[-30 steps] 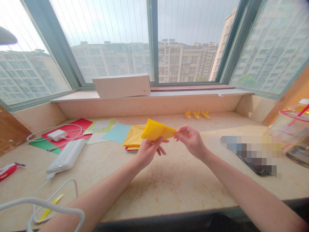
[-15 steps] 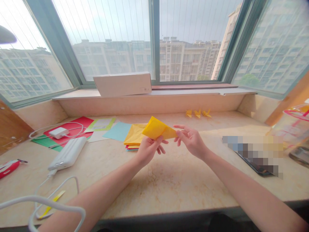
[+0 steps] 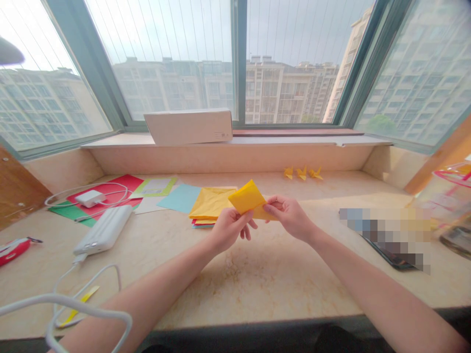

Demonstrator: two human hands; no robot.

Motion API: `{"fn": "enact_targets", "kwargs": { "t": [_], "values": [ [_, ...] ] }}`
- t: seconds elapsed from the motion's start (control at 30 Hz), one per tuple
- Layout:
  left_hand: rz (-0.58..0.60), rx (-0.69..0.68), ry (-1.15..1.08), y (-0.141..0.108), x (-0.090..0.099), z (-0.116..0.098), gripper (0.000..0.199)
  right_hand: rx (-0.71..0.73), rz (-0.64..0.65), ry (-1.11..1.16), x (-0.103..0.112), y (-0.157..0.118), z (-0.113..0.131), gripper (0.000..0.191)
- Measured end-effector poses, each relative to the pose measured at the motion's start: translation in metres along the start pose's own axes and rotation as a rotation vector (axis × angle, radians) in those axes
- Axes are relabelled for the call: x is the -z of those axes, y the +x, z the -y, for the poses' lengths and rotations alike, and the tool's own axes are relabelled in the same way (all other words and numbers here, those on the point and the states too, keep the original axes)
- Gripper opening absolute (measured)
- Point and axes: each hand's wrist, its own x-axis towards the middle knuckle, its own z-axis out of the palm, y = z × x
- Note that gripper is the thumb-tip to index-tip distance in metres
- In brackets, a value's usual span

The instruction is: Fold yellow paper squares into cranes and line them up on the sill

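At frame centre, left hand (image 3: 228, 228) and right hand (image 3: 291, 216) pinch a folded yellow paper shape (image 3: 247, 197) above the beige marbled desk (image 3: 265, 284), apparently to keep its folds steady.

Home, upper-floor flat by the look of it: bay-window (image 3: 239, 63) nook, stone-look tabletop (image 3: 279, 284) built in under the sill (image 3: 287, 141), wood side panel (image 3: 18, 191). Apartment blocks (image 3: 172, 88) outside, roofs near eye level. Personal clutter: power bank (image 3: 105, 230), charger (image 3: 90, 198), drink cup (image 3: 447, 196), paper cranes (image 3: 302, 173).
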Motion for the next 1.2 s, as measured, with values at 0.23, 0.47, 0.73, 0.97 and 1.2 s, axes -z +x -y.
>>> {"fn": "enact_targets", "kwargs": {
  "t": [0.23,0.47,0.73,0.97,1.2],
  "values": [
    [0.139,-0.034,-0.301,-0.003,0.002,-0.006,0.054,0.159,-0.167,-0.271,0.003,0.0,-0.005,0.028],
    [-0.165,-0.027,-0.132,0.003,0.0,0.001,0.036,0.481,-0.063,-0.674,0.005,-0.003,-0.005,0.027],
    [-0.233,-0.092,-0.179,0.0,-0.002,-0.006,0.054,0.565,0.086,-0.869,0.001,-0.01,-0.002,0.025],
    [-0.201,-0.117,-0.212,0.001,-0.001,-0.005,0.03,0.546,-0.048,-0.652,0.002,-0.006,0.004,0.021],
    [-0.064,-0.153,-0.158,-0.003,-0.003,-0.005,0.031,0.371,-0.193,-0.351,-0.005,-0.004,0.003,0.021]
  ]
}}
